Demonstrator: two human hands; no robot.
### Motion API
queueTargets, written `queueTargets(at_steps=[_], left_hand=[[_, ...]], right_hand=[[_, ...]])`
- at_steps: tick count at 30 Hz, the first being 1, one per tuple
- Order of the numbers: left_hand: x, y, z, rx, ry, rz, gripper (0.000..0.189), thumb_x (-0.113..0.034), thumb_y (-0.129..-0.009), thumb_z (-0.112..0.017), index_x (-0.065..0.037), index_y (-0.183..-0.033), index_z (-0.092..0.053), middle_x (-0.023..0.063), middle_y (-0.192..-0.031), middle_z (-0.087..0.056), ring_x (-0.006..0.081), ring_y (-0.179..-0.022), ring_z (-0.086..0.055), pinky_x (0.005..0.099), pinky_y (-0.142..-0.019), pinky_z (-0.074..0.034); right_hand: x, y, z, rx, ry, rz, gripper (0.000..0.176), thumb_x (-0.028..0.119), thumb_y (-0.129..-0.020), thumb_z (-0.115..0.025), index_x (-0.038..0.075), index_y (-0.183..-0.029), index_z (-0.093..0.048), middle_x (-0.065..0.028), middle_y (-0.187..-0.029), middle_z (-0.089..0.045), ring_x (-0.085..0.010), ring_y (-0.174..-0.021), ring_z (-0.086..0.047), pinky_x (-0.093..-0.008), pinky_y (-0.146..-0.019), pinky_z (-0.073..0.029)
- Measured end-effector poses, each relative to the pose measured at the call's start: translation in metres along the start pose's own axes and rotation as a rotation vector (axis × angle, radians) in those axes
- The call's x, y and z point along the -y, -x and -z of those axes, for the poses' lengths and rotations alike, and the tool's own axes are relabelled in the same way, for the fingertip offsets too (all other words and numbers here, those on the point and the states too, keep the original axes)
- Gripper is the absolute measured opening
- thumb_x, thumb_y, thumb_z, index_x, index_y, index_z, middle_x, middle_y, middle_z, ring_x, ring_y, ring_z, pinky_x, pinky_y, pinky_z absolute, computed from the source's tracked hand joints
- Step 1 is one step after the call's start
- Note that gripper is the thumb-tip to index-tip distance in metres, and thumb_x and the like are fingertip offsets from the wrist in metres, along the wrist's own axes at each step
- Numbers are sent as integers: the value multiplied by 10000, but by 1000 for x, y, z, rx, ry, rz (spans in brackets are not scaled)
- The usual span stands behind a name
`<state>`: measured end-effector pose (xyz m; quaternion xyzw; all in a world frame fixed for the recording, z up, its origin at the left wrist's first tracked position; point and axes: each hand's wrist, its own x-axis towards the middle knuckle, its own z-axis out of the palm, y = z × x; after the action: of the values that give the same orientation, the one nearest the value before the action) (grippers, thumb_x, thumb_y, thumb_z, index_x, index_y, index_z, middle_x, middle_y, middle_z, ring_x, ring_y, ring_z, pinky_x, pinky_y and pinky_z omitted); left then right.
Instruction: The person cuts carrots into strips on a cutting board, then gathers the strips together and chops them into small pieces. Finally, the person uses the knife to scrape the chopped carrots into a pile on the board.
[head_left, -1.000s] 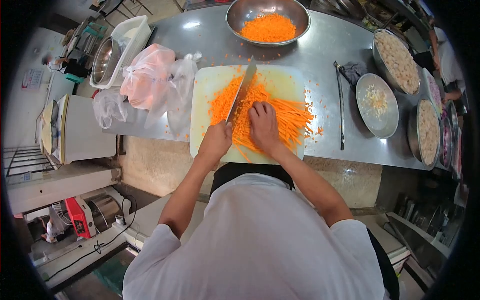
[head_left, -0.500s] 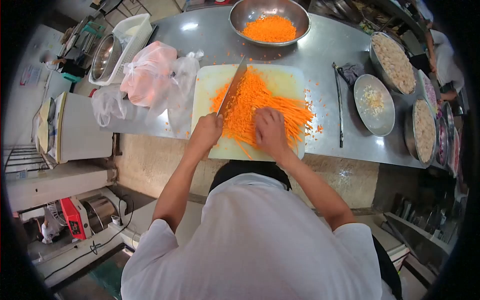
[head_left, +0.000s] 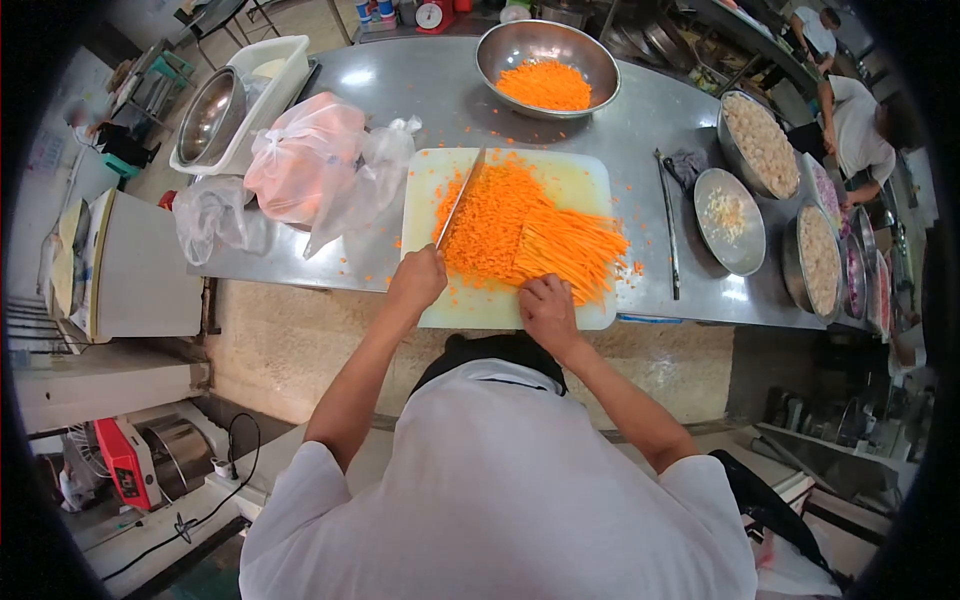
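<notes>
On a pale cutting board lies a heap of orange carrot, finely diced bits at the left and long thin strips at the right. My left hand is closed round the handle of a knife, whose blade stands over the left part of the diced bits. My right hand rests with curled fingers at the near edge of the strips, touching them. Beyond the board a metal bowl holds more diced carrot.
Left on the metal table are a plastic bag of carrots and a white basket holding a bowl. A long rod, a small bowl and larger filled bowls stand right. Co-workers are at the far right.
My right hand has moved off the top of the heap to its near edge. The strips now lie in a neater bundle beside the diced bits. The knife remains in my left hand.
</notes>
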<state>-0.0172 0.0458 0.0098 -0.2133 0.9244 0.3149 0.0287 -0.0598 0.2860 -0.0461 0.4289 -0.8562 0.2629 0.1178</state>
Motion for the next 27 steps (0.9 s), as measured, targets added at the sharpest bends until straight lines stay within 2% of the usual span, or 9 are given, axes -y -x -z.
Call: queueTargets(at_steps=[5,8,10,11,14,17,21,25,27], left_hand=[[-2,-6,44,149,105,89,325,-208,-925,-480,62,-794,-605,298,-702,-603,453,-713,-617,519,-659,-491],[32,-31,46,-30,74,-62,312,-204,-912,-495,55,-785,-616,290,-701,-605,449,-702,-617,516,-649,-495],[52,-58,40,-141,-111,-218,355,-201,-940,-457,63,-733,-575,215,-568,-590,306,-444,-593,430,-477,-485],[54,-63,33,-208,-203,-257,298,-150,-903,-458,64,-741,-587,249,-623,-606,372,-570,-631,471,-556,-502],[40,-52,6,-170,-205,-300,244,-120,-869,-462,55,-764,-596,273,-687,-611,432,-668,-624,508,-620,-499],[8,-24,-18,-140,-238,-313,210,-116,-851,-482,46,-794,-602,278,-719,-611,449,-666,-612,518,-624,-496],[-8,0,-3,-86,-157,-269,206,-133,-857,-512,41,-788,-595,271,-697,-607,441,-659,-611,513,-622,-497],[15,33,22,-172,-108,-161,237,-152,-879,-509,40,-769,-592,278,-666,-597,449,-657,-610,513,-609,-501],[30,43,8,-175,-117,-58,244,-156,-883,-507,42,-771,-595,278,-668,-600,450,-652,-611,514,-605,-500]], right_hand=[[-7,0,5,-47,66,-49,77,52,-677,-642,52,-737,-593,-64,-860,-569,-268,-841,-509,-401,-692,-383],[-3,1,13,-16,55,-74,94,37,-677,-660,46,-744,-594,-67,-880,-567,-277,-853,-512,-407,-688,-388],[0,-8,23,-34,-26,-107,111,42,-733,-654,50,-842,-645,-84,-974,-592,-292,-917,-528,-413,-772,-420],[-1,-15,27,-36,-22,-100,111,42,-733,-654,50,-842,-645,-84,-974,-592,-292,-917,-528,-413,-772,-420],[-17,-41,33,-127,-34,-101,166,68,-753,-629,44,-916,-649,-116,-1029,-582,-316,-1009,-513,-435,-846,-417],[-61,-79,23,-236,-24,-121,273,98,-802,-605,40,-1066,-637,-156,-1146,-570,-350,-1104,-492,-443,-957,-395],[-128,-118,-1,40,-219,-163,343,209,-884,-530,22,-1163,-602,-182,-1221,-553,-352,-1159,-476,-421,-1004,-379],[-135,-113,1,332,-170,-44,394,263,-934,-443,-4,-1193,-574,-205,-1212,-558,-352,-1152,-491,-412,-999,-386],[-125,-102,10,344,-222,-64,390,254,-935,-444,-5,-1199,-568,-210,-1207,-559,-361,-1138,-498,-416,-990,-392]])
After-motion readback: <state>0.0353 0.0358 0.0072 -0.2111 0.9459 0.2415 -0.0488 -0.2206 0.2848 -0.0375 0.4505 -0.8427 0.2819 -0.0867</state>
